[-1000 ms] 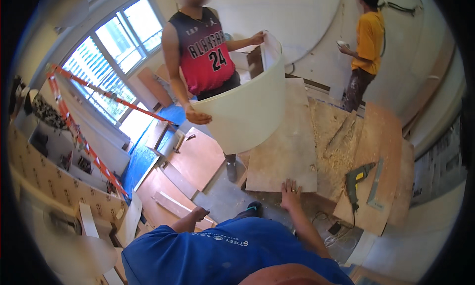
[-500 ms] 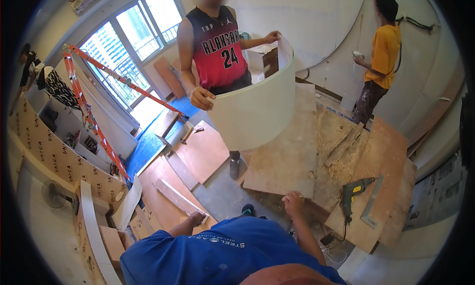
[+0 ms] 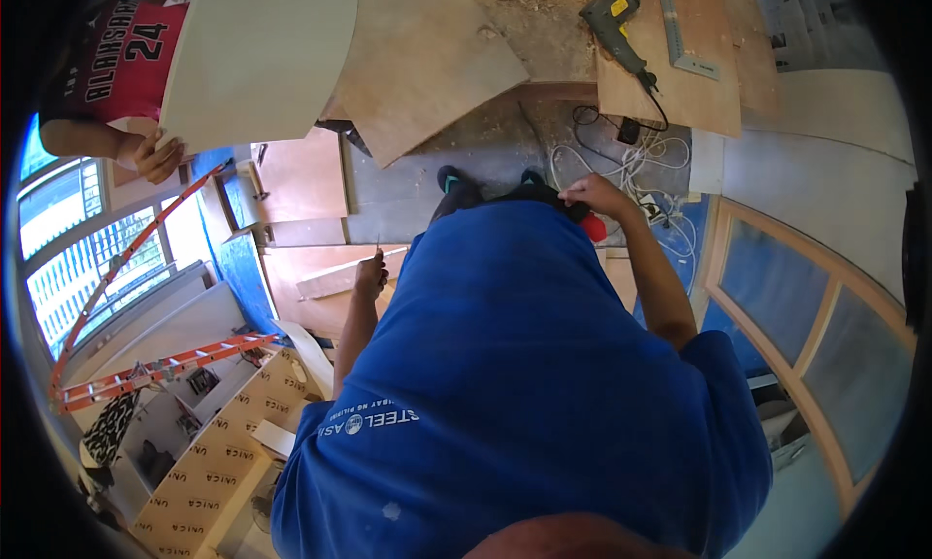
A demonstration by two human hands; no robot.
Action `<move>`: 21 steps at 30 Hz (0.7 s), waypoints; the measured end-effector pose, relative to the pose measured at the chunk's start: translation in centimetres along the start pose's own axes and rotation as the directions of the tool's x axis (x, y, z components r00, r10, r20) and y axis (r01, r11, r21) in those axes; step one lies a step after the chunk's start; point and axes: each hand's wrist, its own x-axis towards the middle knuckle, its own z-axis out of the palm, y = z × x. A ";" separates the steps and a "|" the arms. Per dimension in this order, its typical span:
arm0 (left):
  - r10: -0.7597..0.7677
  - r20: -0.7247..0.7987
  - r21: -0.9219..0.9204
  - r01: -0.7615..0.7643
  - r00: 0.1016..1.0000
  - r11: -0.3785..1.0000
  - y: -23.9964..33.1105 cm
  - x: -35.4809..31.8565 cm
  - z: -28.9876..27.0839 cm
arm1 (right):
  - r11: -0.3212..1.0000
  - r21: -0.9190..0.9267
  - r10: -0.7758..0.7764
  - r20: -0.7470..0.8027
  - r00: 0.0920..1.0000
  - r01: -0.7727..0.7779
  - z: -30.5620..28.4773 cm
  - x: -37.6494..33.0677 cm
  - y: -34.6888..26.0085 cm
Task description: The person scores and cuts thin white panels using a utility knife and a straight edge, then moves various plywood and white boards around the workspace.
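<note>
My left hand (image 3: 370, 273) is closed at my left side, with a thin, stick-like thing (image 3: 378, 240) poking up out of the fist; its kind is too small to make out. Below that hand lies a long pale strip of board (image 3: 335, 279) on a larger wooden panel. My right hand (image 3: 594, 196) is in front of my right hip, its fingers drawn together by my dark trousers; whatever they pinch, if anything, is hidden. A red thing (image 3: 594, 228) shows just under the right wrist. At the upper left a co-worker's hand (image 3: 158, 157) grips a large pale sheet (image 3: 262, 64).
A power drill (image 3: 614, 25) and a metal square (image 3: 680, 34) lie on a plywood board at the upper right. Tangled white cables (image 3: 646, 170) spread over the floor beside my feet. An orange ladder (image 3: 165, 370) stands at left, a wood-framed panel (image 3: 806, 316) at right.
My view has tilted down and swung to the right, so my body fills more of it. The co-worker and pale sheet now appear at the upper left. My right hand has come down to my hip.
</note>
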 end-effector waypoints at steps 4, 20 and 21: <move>0.006 -0.034 -0.022 -0.007 0.999 1.000 1.7 -1.8 0.5 | 0.972 0.011 -0.210 -0.421 0.883 0.236 0.4 -1.0 3.3; -0.013 0.048 -0.162 0.021 0.999 0.987 -1.8 0.4 2.9 | 0.910 0.297 -0.212 -0.267 0.940 0.289 6.6 -5.4 0.4; 0.012 0.081 -0.123 -0.002 0.997 0.992 -0.7 0.8 4.1 | 0.950 0.120 -0.241 -0.301 0.923 0.287 6.1 -5.1 2.9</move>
